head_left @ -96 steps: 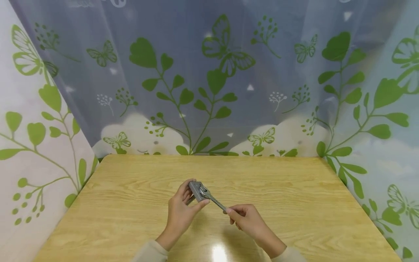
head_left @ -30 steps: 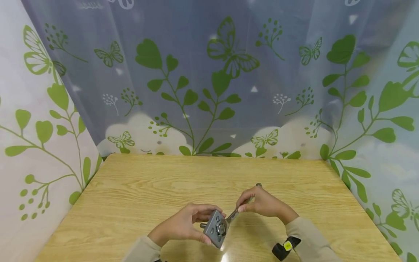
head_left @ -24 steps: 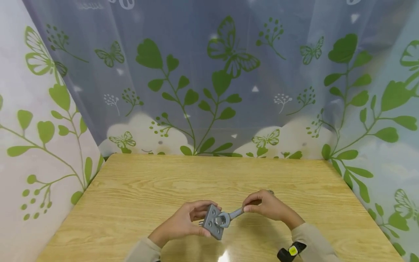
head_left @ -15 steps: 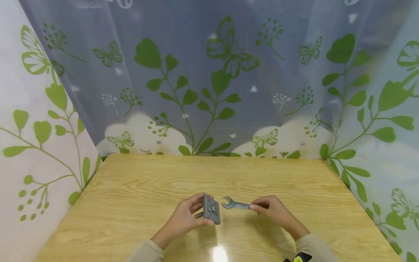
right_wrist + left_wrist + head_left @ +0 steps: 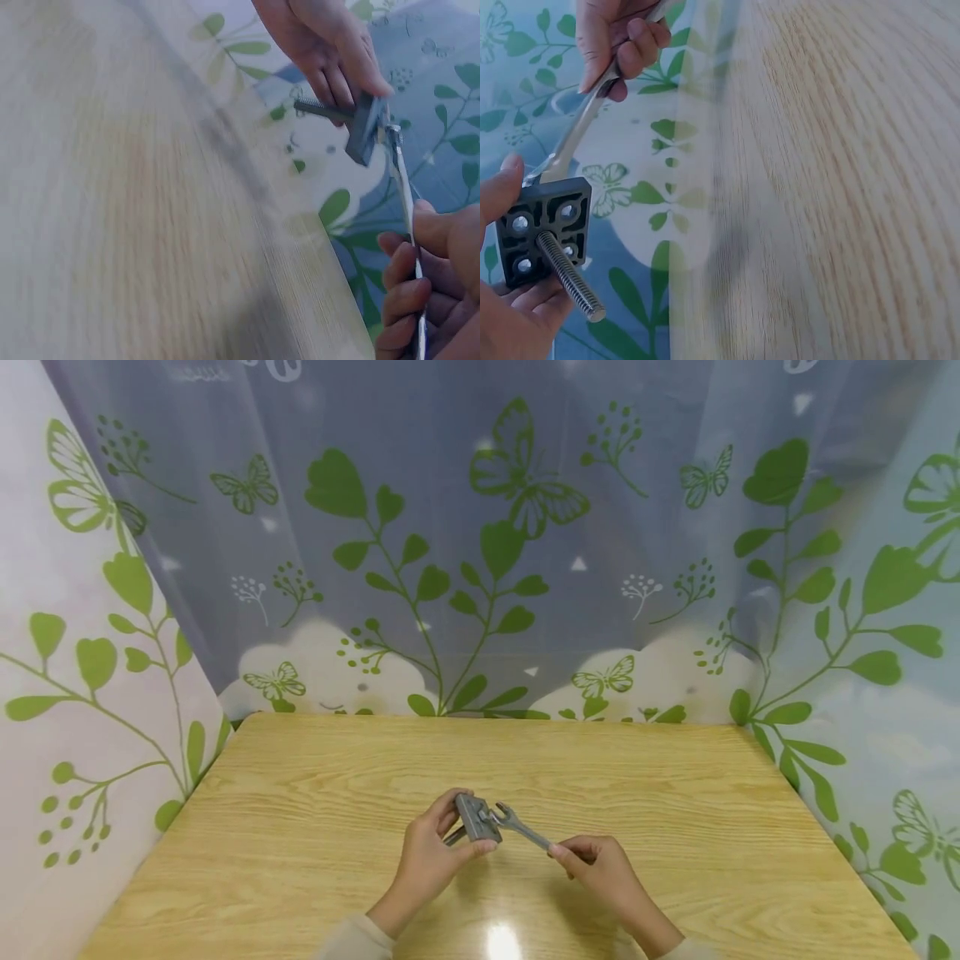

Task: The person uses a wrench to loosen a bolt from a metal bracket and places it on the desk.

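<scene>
- Left hand [image 5: 431,858] has the plate [image 5: 476,821] pinched, fingers only as far apart as the plate is wide: thumb on one edge, fingers on the opposite one.
- Plate's a square grey thing, tilted, held up above the table [image 5: 300,777]. Ribbed on one side, with a hole near each corner.
- Bolt [image 5: 571,276] goes through the middle of it. The long threaded shank pokes out the ribbed side, between the left thumb and fingers.
- Right hand [image 5: 606,870] has the wrench [image 5: 531,835] by the handle, thumb pressed on it and fingers curled closed around it.
- Wrench's open end is right up at the bolt's head on the plate's other face. Can't tell if it's actually seated on there.
- Wrench is off the table too, slanting from the right hand up to the plate.
- Table's light wood grain, with a bright glare spot near the front.
- Behind it there's a blue-grey curtain [image 5: 637,527] with green leaves, butterflies and pale clouds.
- Pale sleeves [image 5: 358,941] on both arms.
</scene>
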`<state>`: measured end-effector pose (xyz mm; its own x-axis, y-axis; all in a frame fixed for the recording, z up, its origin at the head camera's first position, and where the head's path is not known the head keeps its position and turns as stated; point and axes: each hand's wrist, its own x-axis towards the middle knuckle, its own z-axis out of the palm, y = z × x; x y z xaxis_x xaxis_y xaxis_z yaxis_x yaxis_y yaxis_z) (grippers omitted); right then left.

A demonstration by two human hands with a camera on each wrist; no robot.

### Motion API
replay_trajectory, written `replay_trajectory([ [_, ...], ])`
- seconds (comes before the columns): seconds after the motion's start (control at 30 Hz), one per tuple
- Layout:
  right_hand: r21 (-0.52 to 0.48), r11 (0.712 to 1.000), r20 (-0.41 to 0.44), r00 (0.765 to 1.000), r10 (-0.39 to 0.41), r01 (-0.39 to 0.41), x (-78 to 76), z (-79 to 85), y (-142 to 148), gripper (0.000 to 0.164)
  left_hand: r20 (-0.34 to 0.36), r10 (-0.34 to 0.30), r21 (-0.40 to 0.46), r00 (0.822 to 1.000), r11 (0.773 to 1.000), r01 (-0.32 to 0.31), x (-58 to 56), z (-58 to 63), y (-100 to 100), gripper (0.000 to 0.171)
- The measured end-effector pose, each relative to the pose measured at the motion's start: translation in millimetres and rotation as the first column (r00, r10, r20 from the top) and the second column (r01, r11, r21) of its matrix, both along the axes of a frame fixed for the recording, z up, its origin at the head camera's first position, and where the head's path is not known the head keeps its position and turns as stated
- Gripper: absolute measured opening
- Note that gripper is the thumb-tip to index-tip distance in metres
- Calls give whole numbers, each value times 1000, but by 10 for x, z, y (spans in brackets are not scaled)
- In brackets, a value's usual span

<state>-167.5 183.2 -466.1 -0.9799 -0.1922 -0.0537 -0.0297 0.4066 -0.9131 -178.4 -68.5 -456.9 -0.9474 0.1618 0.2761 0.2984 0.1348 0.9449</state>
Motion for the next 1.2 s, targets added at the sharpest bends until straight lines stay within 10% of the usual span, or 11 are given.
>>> replay_trajectory([
  [0.6,-105,994,54,998,-33,39,115,29,-254,31,-64,102,42,993,994,-99,13,8,98,72],
  [1.2,-203,979,97,994,46,-25,127,60,-244,37,-72,53,47,996,998,-49,25,132,119,70],
])
